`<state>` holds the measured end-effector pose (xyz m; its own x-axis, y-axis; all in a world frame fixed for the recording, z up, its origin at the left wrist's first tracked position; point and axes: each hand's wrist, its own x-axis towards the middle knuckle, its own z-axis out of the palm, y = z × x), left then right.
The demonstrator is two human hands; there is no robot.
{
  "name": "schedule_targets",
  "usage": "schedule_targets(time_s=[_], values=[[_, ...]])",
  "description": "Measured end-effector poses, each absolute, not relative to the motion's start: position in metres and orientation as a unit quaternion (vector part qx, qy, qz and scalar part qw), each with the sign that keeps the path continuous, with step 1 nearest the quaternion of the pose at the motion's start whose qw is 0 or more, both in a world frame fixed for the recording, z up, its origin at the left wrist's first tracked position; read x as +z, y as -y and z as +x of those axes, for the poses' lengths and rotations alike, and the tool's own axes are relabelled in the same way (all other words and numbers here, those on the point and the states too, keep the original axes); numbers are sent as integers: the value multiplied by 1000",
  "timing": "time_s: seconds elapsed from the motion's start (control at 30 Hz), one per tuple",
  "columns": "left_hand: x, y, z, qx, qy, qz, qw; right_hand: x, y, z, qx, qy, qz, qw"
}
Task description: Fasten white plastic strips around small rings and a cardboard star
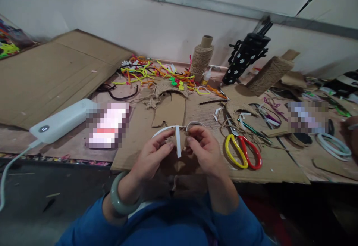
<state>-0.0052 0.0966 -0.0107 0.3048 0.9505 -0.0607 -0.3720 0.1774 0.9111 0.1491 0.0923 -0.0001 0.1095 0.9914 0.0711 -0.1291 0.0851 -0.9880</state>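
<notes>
Between my two hands, near the table's front edge, a narrow white strip (178, 141) stands nearly upright over a small brown piece that my fingers mostly cover. My left hand (156, 152) pinches the piece from the left, thumb and forefinger close together. From the other side my right hand (203, 150) pinches it with thumb and fingers. A curved white band shows just beyond the fingertips. Ahead lie a cut cardboard piece (170, 109), a twine-wrapped crescent (165, 88) and a twine star (151, 103). Scissors (236, 150) with yellow and red handles rest right of my right hand.
Left are a white power bank (63, 121) with a cable and a blurred phone (109, 125). Twine spools (201, 61), a black flowered holder (240, 59) and colourful pipe cleaners (140, 72) occupy the back. Another person's hand (352, 128) shows at the right edge.
</notes>
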Motion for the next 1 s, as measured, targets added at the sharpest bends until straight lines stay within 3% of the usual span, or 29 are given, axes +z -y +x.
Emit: schedule_targets(time_s=[0.4, 0.5, 0.7, 1.0], values=[[-4, -94, -10, 436, -225, 387, 781, 6, -86, 139, 618, 407, -425, 522], [-7, -94, -11, 448, -241, 385, 770, 2, -84, 142, 545, 466, -459, 524], [-6, -96, -6, 475, -298, 359, 746, 3, -75, 155, 260, 667, -461, 524], [-3, -97, -1, 511, -355, 334, 708, 6, -71, 158, 217, 762, -429, 435]])
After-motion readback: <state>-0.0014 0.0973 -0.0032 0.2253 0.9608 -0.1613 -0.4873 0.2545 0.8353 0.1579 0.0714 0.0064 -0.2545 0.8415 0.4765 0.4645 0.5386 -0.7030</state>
